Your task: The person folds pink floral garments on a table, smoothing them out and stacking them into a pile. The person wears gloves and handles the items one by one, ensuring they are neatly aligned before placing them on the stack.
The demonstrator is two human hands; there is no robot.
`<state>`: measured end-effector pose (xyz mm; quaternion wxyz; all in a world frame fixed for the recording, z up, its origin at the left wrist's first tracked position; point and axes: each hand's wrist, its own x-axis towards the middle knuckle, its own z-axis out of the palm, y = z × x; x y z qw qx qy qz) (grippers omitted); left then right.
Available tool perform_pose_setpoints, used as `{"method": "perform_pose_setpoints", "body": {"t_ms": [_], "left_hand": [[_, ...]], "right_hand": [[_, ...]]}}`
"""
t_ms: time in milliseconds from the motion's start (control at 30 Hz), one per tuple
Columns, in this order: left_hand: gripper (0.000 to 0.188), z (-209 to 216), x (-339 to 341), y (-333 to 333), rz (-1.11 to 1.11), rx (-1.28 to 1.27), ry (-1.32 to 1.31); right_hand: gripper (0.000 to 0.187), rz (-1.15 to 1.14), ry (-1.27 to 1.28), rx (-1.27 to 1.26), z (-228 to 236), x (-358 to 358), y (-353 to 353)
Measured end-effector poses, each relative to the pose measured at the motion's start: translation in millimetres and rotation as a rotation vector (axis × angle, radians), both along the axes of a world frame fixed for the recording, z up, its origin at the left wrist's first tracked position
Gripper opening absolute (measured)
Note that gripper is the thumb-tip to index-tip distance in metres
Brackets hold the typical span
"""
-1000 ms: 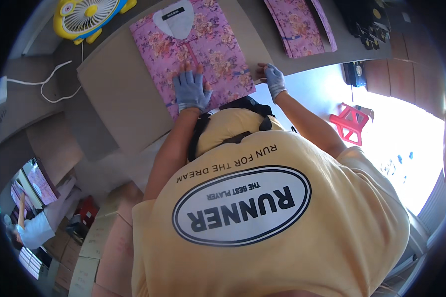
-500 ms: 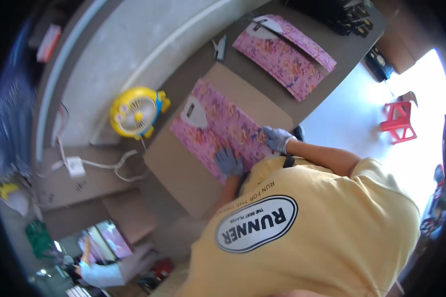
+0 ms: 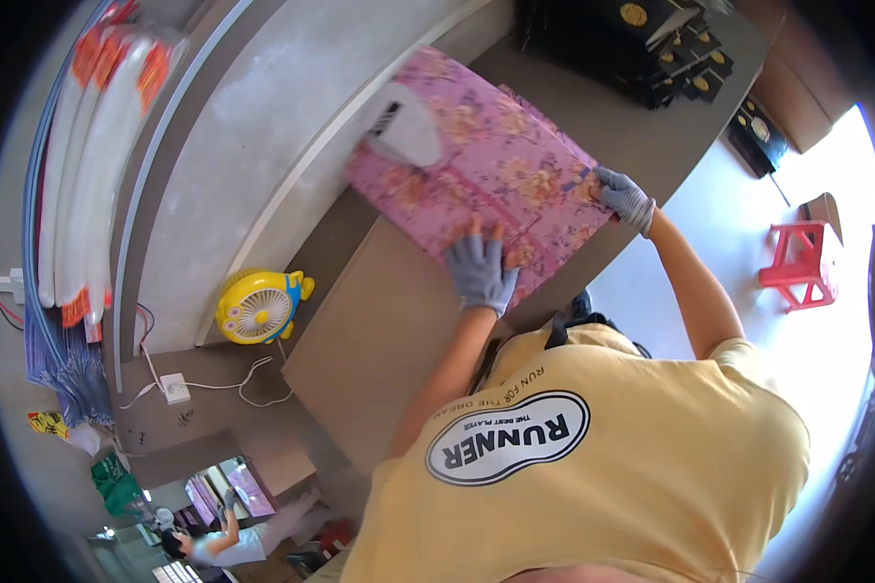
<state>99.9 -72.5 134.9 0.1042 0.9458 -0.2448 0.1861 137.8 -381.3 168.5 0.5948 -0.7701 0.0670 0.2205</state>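
Left hand [image 3: 481, 270] open, fingers spread on lower edge of folded pink floral garment [image 3: 525, 160]; right hand [image 3: 628, 199] closed on garment's right edge, fingers curled. Garment sits over the gray surface [image 3: 642, 146], between brown board [image 3: 360, 330] and black packages [image 3: 642, 44], collar end toward the wall [image 3: 253, 107]. Yellow-blue fan [image 3: 261, 309] near the board's far-left edge. Red stool [image 3: 800, 264] on floor, right.

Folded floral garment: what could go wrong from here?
1. The left hand is spread on the folded floral garment; dragging it sideways might rumple the front.
2. The right hand is at the garment's right side, near the edge of the table; that side could slip over.
3. The white collar area appears close to the wall and might brush it.
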Motion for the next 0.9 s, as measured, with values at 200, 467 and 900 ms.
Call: {"method": "perform_pose_setpoints", "body": {"t_ms": [200, 467, 900], "left_hand": [[0.066, -77, 48, -52, 0.043, 0.367, 0.486], [0.072, -74, 25, -41, 0.213, 0.077, 0.384], [0.059, -118, -167, 169, 0.978, -0.052, 0.250]], "right_hand": [[0.040, -0.179, -0.203, -0.614, -165, 45, -56], [0.064, -0.576, -0.276, -0.325, -126, 16, -22], [0.029, 0.457, -0.912, -0.481, -120, 14, 260]]}}
